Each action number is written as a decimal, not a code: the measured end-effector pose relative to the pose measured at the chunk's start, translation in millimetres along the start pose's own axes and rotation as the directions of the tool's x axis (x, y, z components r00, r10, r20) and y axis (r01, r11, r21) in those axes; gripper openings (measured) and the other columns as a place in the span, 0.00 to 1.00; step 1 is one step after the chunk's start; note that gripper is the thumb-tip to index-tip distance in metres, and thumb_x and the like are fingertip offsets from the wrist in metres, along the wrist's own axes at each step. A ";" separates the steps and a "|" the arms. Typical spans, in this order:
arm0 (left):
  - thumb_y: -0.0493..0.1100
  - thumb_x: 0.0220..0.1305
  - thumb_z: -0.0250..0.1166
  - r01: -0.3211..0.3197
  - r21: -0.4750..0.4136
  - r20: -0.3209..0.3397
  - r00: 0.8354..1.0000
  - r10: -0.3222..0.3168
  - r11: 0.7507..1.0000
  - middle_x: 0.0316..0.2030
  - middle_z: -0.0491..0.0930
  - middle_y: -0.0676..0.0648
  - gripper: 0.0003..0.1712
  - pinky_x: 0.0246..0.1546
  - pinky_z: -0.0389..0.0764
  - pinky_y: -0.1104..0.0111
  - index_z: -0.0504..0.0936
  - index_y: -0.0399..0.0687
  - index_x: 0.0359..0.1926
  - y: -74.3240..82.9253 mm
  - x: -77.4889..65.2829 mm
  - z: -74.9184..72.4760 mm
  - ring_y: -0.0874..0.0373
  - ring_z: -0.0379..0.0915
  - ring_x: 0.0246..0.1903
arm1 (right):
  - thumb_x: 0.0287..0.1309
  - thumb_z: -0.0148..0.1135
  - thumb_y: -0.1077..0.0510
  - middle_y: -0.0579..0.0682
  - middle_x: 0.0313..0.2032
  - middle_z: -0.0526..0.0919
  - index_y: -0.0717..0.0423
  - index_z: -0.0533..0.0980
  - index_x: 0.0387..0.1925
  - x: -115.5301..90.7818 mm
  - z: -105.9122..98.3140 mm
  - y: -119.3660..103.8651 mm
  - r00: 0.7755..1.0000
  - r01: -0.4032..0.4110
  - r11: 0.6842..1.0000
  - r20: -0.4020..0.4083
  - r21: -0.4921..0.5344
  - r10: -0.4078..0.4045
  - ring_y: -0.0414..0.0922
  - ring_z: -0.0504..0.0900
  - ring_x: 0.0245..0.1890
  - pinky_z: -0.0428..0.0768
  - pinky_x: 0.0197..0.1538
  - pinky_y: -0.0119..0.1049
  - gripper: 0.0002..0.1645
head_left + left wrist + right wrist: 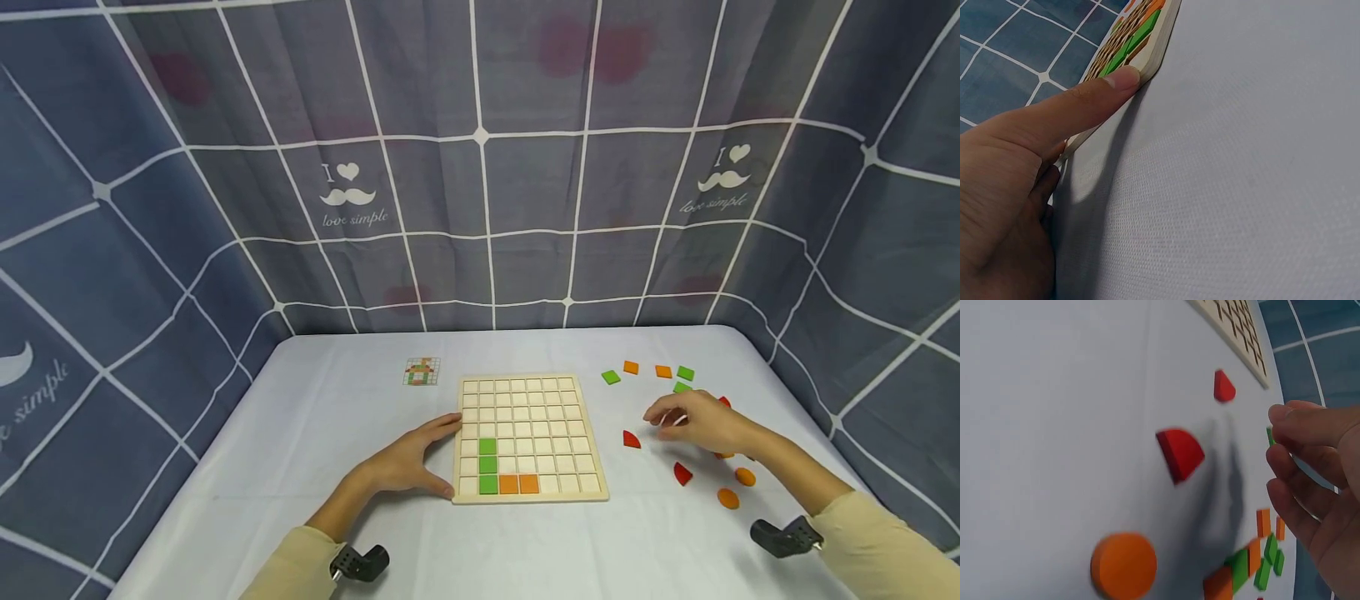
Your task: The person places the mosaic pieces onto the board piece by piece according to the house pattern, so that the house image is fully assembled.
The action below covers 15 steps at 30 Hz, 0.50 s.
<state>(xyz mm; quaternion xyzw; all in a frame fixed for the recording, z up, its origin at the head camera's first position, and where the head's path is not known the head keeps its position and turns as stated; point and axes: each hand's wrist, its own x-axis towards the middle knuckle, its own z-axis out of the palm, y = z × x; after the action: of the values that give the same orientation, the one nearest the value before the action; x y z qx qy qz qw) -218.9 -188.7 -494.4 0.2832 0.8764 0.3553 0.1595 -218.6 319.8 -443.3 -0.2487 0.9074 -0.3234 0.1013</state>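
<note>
A wooden grid board (533, 427) lies flat on the white table, with three green squares (487, 465) stacked in one column and two orange squares (519, 484) beside the lowest. My left hand (408, 458) rests along the board's left edge, fingers spread. In the left wrist view its thumb (1124, 77) presses the board's corner. Over the loose pieces on the right hovers my right hand (701, 419), its fingers loosely bent and no piece showing between them. Two red quarter-round pieces (632, 439) lie to its left and below it; it hides part of the pile.
A small printed pattern card (422, 372) lies behind the board to the left. Loose green squares (686, 372) and orange squares (663, 372) are scattered at the back right. Orange discs (727, 498) lie nearer the right forearm. A grid-patterned curtain (480, 183) surrounds the table.
</note>
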 end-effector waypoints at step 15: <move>0.56 0.45 0.85 -0.006 0.010 0.003 1.000 0.006 1.000 0.80 0.53 0.52 0.65 0.75 0.52 0.48 0.61 0.45 0.80 0.0 -0.9 -1.6 0.48 0.45 0.78 | 0.62 0.72 0.63 0.48 0.41 0.86 0.60 0.85 0.49 -30.0 -28.4 37.6 0.994 -0.111 0.994 -0.023 -0.020 0.111 0.45 0.82 0.42 0.83 0.44 0.31 0.14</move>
<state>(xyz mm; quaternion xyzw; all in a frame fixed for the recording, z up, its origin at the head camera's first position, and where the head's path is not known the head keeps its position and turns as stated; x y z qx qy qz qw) -218.9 -190.1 -493.2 0.2872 0.8772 0.3507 0.1584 -217.3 375.6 -444.7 -0.1954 0.9243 -0.3100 0.1068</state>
